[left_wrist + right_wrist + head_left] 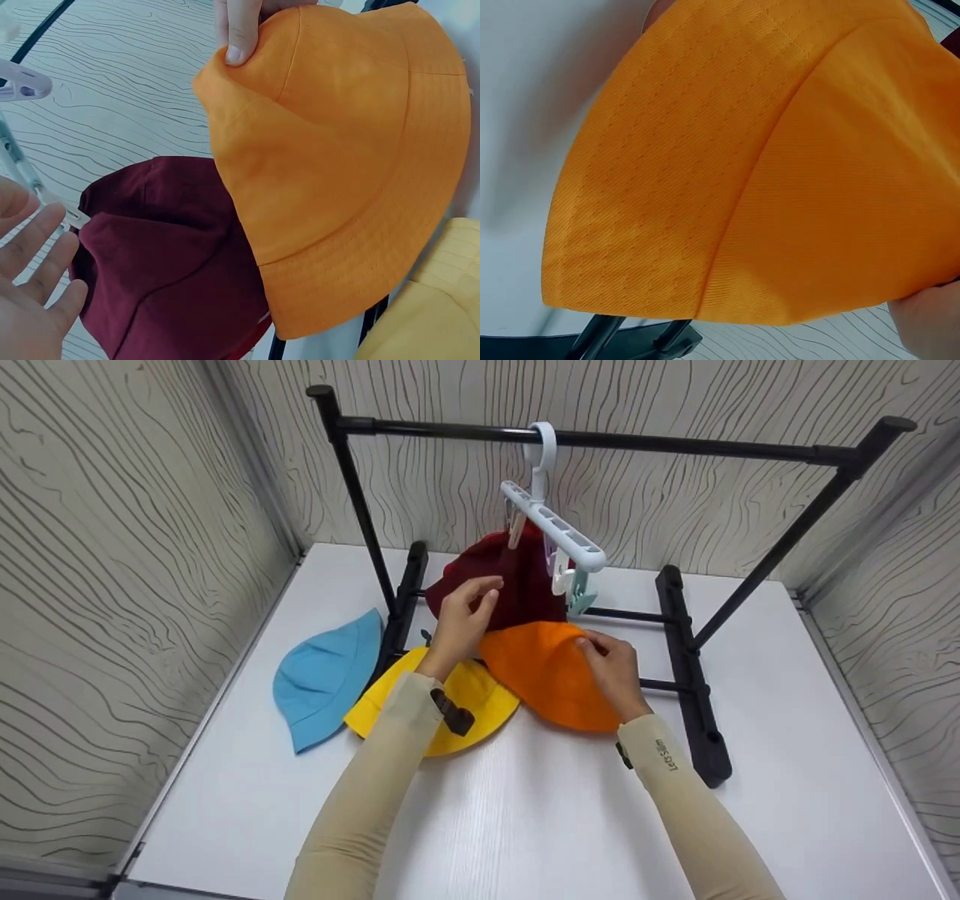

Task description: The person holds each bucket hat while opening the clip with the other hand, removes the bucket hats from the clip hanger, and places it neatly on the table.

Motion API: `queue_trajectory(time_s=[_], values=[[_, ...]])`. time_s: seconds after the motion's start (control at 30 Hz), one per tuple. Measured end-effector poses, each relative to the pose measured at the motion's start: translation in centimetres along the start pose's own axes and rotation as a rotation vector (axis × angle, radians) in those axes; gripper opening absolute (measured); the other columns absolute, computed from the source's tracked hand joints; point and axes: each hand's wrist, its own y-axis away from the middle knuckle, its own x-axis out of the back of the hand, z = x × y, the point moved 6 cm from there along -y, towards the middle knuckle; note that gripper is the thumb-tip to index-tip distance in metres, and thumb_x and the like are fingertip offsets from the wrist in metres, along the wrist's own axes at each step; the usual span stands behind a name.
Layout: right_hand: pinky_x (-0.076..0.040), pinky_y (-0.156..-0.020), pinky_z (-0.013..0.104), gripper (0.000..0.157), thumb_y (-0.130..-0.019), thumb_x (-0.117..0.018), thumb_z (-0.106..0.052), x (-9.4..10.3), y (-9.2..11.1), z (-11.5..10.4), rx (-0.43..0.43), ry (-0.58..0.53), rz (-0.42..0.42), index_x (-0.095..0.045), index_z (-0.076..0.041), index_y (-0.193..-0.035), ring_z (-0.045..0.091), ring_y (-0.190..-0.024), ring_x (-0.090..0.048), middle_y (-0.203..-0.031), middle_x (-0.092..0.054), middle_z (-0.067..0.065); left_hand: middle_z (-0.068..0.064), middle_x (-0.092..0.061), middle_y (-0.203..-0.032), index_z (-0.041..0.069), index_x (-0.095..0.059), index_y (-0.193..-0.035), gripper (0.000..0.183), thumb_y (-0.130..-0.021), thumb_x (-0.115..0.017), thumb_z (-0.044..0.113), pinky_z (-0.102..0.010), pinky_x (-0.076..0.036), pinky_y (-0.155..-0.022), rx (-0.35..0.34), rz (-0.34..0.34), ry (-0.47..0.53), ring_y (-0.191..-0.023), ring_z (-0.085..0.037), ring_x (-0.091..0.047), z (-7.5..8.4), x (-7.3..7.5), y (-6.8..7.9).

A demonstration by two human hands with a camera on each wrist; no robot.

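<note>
My right hand (pixel 616 671) pinches the crown of an orange bucket hat (pixel 551 675) and holds it up in front of the rack, brim hanging down. In the left wrist view, the right thumb and fingers (pixel 241 34) grip a fold at the crown's top. My left hand (pixel 461 622) is beside the maroon bucket hat (pixel 525 585), fingers spread and holding nothing in the left wrist view. That maroon hat hangs from a clip (pixel 516 526) on a pale clip hanger (pixel 559 534). White (pixel 561 574) and teal (pixel 581 594) clips hang at the hanger's near end.
A black rack's top bar (pixel 675 444) carries the hanger; its feet (pixel 694 682) stand on the white table (pixel 795 780). A yellow bucket hat (pixel 480 709) lies below my left forearm, with a blue bucket hat (pixel 326 682) to its left. Patterned panels (pixel 120 547) enclose the table's sides and back.
</note>
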Motion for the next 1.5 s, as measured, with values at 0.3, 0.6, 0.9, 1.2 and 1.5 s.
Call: queue_trajectory(time_s=[0.3, 0.6, 0.9, 1.2, 1.5], values=[[-0.05, -0.088, 0.03, 0.032, -0.097, -0.057, -0.024, -0.1, -0.1, 1.3, -0.046, -0.022, -0.014, -0.066, -0.005, -0.121, 0.021, -0.096, -0.059, -0.115, -0.068, 0.013, -0.009, -0.065, -0.121, 0.002, -0.062, -0.122, 0.028, -0.099, -0.051, 0.013, -0.031, -0.046, -0.102, 0.011, 0.005, 0.017, -0.113, -0.02, -0.059, -1.1, 0.3, 0.5], [-0.049, -0.096, 0.035, 0.035, -0.098, -0.056, -0.025, -0.1, -0.2, 2.6, -0.117, -0.028, -0.01, -0.063, -0.004, -0.126, 0.024, -0.105, -0.059, -0.121, -0.065, 0.015, -0.012, -0.066, -0.12, -0.002, -0.062, -0.121, 0.027, -0.099, -0.051, 0.01, -0.034, -0.047, -0.101, -0.004, 0.023, 0.039, -0.113, -0.023, -0.059, -1.7, 0.8, 0.9], [-0.048, -0.097, 0.036, 0.038, -0.099, -0.054, -0.027, 0.0, -0.2, 3.5, -0.157, -0.027, -0.01, -0.061, -0.004, -0.128, 0.024, -0.105, -0.057, -0.123, -0.064, 0.015, -0.012, -0.065, -0.12, -0.002, -0.062, -0.122, 0.028, -0.1, -0.05, 0.009, -0.033, -0.047, -0.101, 0.018, 0.026, 0.032, -0.114, -0.023, -0.06, -2.4, 0.9, 1.5], [-0.047, -0.1, 0.038, 0.04, -0.098, -0.055, -0.028, 0.0, -0.2, 4.2, -0.166, -0.055, 0.006, -0.06, -0.004, -0.129, 0.026, -0.11, -0.058, -0.126, -0.063, 0.016, -0.013, -0.063, -0.124, -0.001, -0.06, -0.124, 0.029, -0.1, -0.049, 0.01, -0.034, -0.046, -0.104, 0.062, 0.003, 0.071, -0.118, -0.026, -0.058, -3.1, 0.8, 2.1], [-0.047, -0.101, 0.039, 0.043, -0.098, -0.054, -0.03, 0.0, -0.1, 5.0, -0.174, -0.062, 0.022, -0.059, -0.001, -0.13, 0.028, -0.111, -0.058, -0.127, -0.061, 0.019, -0.014, -0.062, -0.126, 0.002, -0.06, -0.125, 0.029, -0.1, -0.049, 0.011, -0.038, -0.046, -0.104, 0.095, 0.002, 0.11, -0.119, -0.028, -0.057, -3.8, 0.9, 2.4]])
